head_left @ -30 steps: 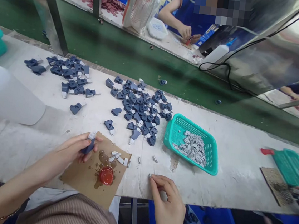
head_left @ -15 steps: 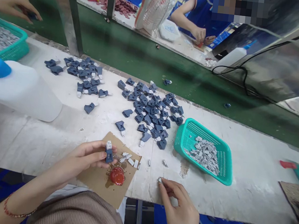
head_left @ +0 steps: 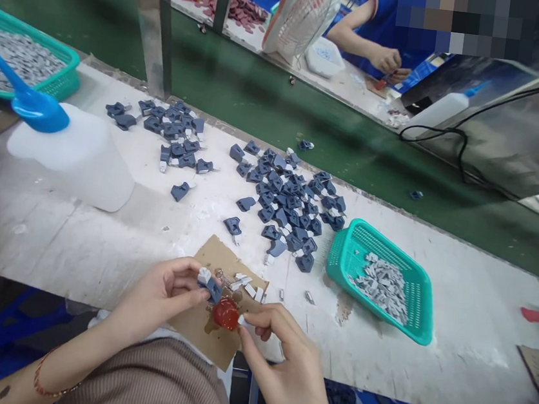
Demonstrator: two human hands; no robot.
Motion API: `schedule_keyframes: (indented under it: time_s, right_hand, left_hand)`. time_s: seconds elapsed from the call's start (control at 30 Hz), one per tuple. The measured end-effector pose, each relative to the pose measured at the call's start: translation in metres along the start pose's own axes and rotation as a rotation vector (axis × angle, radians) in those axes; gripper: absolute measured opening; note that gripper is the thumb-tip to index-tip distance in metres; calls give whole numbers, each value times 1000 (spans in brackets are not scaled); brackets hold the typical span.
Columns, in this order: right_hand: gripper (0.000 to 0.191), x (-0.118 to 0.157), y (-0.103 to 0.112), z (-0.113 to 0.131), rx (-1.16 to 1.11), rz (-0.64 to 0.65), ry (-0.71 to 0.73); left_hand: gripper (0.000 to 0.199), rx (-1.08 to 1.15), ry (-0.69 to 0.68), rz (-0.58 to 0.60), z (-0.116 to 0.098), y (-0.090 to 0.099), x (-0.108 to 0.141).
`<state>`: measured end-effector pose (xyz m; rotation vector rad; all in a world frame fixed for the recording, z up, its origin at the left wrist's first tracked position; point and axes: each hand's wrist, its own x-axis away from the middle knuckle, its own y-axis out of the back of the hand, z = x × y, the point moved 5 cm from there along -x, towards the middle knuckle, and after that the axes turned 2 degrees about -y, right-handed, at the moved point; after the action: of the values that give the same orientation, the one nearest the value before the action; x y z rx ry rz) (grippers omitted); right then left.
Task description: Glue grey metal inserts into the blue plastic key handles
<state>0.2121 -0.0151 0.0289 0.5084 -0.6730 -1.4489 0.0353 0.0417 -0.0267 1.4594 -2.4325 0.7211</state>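
Note:
Between thumb and fingers, my left hand point(head_left: 171, 291) grips a dark blue plastic part point(head_left: 210, 285) with a light grey piece at its upper end. My right hand point(head_left: 277, 342) pinches a small light grey piece point(head_left: 242, 320) at the right edge of a red, wet-looking blob point(head_left: 226, 314). The blob lies on a square of brown cardboard point(head_left: 214, 349), with wet stains around it. Several loose grey pieces point(head_left: 248, 288) rest on the cardboard's upper right corner.
Dark blue parts point(head_left: 289, 198) lie heaped behind the cardboard. A green basket point(head_left: 425, 310) of grey pieces stands to the right, another basket point(head_left: 69, 83) at far left. A white bottle point(head_left: 74, 160) with a blue spout stands left. Across the green strip, a co-worker's hands point(head_left: 390, 63) work beside a fan point(head_left: 303, 18).
My right hand has moved left with the small grey piece, to the red blob. The dark blue part in my left hand has tilted. A co-worker's hand at upper left has left the view.

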Motion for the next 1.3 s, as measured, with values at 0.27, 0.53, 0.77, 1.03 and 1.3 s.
schedule_keyframes:
  time_s: [0.27, 0.53, 0.77, 1.03, 1.3]
  right_hand:
    - [10, -9, -10, 2, 87, 114, -15]
    - [13, -11, -11, 8, 112, 127, -16]
    - [12, -10, -10, 7, 108, 136, -25]
    - [13, -11, -4, 8, 74, 124, -51]
    - [7, -21, 15, 21, -236, -2, -16]
  left_hand:
    - [14, 31, -35, -7, 4, -1, 5]
    - [15, 56, -38, -13, 7, 1, 4]
    - [17, 34, -46, -7, 6, -1, 4]
    - [14, 45, -64, 23, 5, -7, 4]
    - [14, 161, -79, 47, -1, -19, 2]
